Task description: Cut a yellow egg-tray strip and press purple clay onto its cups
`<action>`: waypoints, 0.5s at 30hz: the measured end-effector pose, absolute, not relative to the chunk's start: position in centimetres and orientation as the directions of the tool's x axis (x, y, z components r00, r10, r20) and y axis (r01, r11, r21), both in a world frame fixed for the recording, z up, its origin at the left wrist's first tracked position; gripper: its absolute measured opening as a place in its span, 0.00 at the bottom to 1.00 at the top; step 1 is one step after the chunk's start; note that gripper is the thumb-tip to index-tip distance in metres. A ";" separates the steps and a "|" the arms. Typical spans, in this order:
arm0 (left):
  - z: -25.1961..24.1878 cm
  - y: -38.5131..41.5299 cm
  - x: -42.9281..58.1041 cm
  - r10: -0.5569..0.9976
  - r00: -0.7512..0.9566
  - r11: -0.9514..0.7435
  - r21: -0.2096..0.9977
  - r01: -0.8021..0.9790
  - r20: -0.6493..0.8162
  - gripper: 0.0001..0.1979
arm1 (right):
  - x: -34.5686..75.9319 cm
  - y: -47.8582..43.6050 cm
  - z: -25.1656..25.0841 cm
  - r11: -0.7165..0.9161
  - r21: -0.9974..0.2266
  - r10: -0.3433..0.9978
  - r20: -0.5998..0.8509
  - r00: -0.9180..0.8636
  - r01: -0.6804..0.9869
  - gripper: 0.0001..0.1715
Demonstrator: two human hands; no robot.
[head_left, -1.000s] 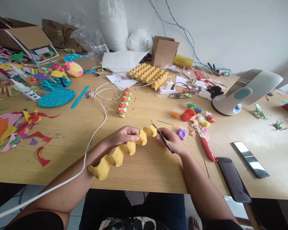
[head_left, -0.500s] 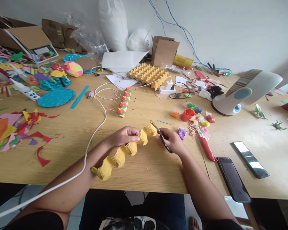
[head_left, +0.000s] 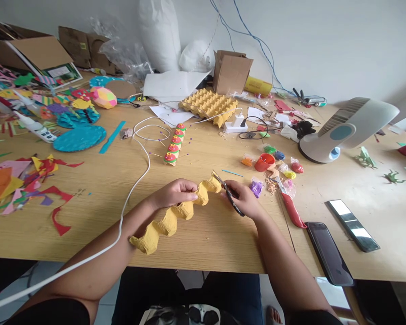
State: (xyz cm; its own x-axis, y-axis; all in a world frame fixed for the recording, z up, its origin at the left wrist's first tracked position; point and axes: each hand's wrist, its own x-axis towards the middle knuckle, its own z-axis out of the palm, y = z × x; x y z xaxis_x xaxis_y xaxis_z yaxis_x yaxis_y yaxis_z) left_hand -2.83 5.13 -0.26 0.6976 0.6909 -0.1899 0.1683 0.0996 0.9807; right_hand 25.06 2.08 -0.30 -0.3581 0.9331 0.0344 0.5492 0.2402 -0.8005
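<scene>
Left hand (head_left: 176,193) gripping carton strip (head_left: 168,222), slanting lengthwise up rightward, scissors (head_left: 235,206) in right hand (head_left: 246,198)

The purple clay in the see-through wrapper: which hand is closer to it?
Right. The right hand, holding the scissors, is close beside the purple clay, on its left. The left hand is much farther left, holding the yellow egg-tray strip.

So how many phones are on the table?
2. One phone lies on the right, at the near edge of the table; the other phone lies just to its right. Others could be hidden.
</scene>
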 end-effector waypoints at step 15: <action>0.3 5.0 -2.6 0.684 0.714 0.028 0.984 0.178 -0.148 0.18 | 25.2 2.4 -0.8 0.237 -0.768 0.945 0.040 -0.325 0.595 0.17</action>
State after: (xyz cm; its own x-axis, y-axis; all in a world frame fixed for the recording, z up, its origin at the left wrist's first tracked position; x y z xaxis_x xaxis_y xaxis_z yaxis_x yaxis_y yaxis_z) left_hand -2.61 4.97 0.28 0.7145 0.6838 -0.1482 0.1776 0.0277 0.9837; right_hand 25.23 2.36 -0.76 -0.3247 0.9450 0.0396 0.5953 0.2367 -0.7678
